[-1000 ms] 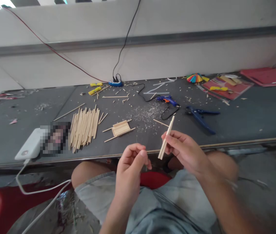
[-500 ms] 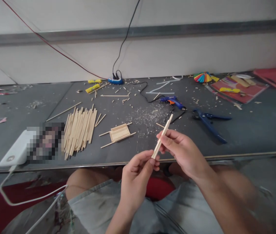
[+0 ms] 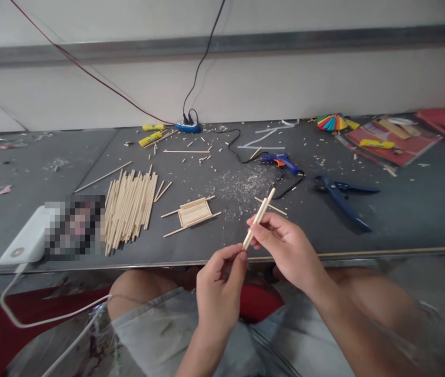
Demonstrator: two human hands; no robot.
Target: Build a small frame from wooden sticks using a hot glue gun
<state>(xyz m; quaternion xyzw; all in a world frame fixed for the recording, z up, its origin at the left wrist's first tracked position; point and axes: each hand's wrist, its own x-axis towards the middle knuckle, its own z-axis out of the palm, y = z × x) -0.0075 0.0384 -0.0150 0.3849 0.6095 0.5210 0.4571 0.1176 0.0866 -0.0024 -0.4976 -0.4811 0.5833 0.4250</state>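
Note:
My right hand pinches a pair of pale wooden sticks held together, slanting up and to the right above the table's front edge. My left hand is closed in a pinch, its fingertips touching the sticks' lower end. On the grey table ahead lie a small frame built of sticks and a big pile of loose sticks.
A blue glue gun with a black cord, blue pliers, yellow glue tubes and a power strip lie further back. A white power bank sits at the left. Coloured sticks and red sheets lie far right.
My left hand rose from apart and met the lower end of the sticks. My right hand shifted slightly left with the sticks.

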